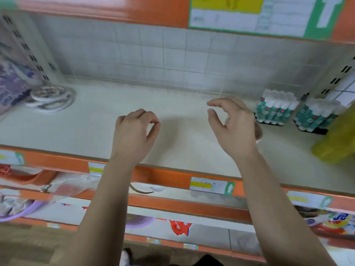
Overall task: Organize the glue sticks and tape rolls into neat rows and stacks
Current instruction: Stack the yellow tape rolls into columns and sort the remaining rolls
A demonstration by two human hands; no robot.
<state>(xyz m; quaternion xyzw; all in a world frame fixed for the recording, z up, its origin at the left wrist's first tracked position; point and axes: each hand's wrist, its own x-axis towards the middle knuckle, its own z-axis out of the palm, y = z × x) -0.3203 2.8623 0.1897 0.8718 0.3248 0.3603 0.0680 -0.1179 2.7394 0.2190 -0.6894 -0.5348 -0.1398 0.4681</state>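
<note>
Two shrink-wrapped packs of teal-and-white glue sticks stand upright at the shelf's far right, one [276, 109] beside the other [317, 116]. A loose pile of white tape rolls [51, 98] lies at the far left by the back wall. Above the middle of the pale shelf [92, 123], my left hand [134, 135] hovers with its fingers loosely curled and holds nothing. My right hand [232, 127] hovers a little to the right, thumb and forefinger curved apart, left of the glue packs. A blurred brownish round thing [258, 131] peeks out past that hand's right edge.
A yellow object [338, 139] stands at the front right, partly covering the second glue pack. A purple packet [11, 87] leans at the far left. The orange shelf lip [163, 177] with price labels runs along the front; lower shelves hold basins and packets.
</note>
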